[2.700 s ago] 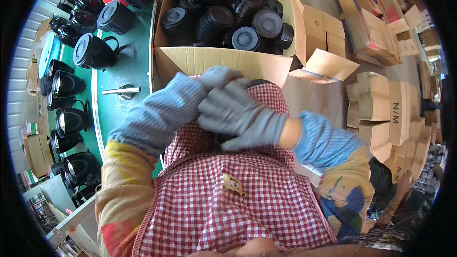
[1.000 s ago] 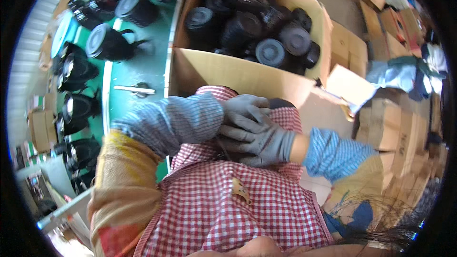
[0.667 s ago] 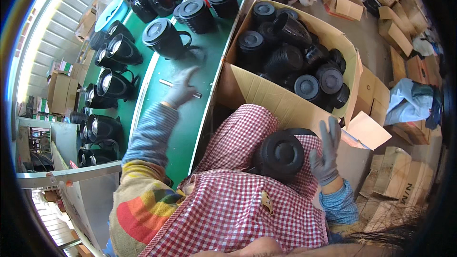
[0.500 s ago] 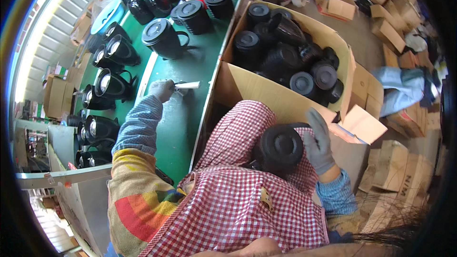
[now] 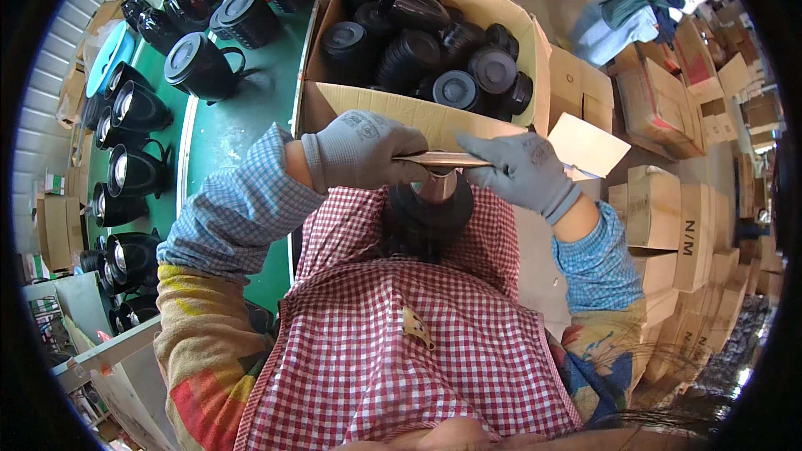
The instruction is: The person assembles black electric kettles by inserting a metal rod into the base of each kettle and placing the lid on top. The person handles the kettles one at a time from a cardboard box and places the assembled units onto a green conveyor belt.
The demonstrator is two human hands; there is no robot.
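Note:
My left hand [image 5: 363,152], in a grey work glove, grips one end of a T-shaped tool's flat metal crossbar [image 5: 447,159]. My right hand [image 5: 526,169], gloved alike, is closed round the other end. A short metal stem points down from the bar's middle, over a round black jug-like vessel [image 5: 422,221] wedged between my thighs. Whether the stem touches or sits in the vessel I cannot tell, as the bar and stem cover its centre. A red-and-white checked apron [image 5: 401,342] lies over my lap under it.
Straight ahead stands a large open carton [image 5: 376,104] filled with black vessels and round lids. The green worktable [image 5: 221,129] at left carries a black lidded jug [image 5: 200,67] and several open jugs with shiny linings. Stacked cartons [image 5: 656,209] line the right side.
My left hand has lifted the tool off the green table and carried it right, over my lap. My right hand has moved from beside the vessel onto the bar. The view has shifted right.

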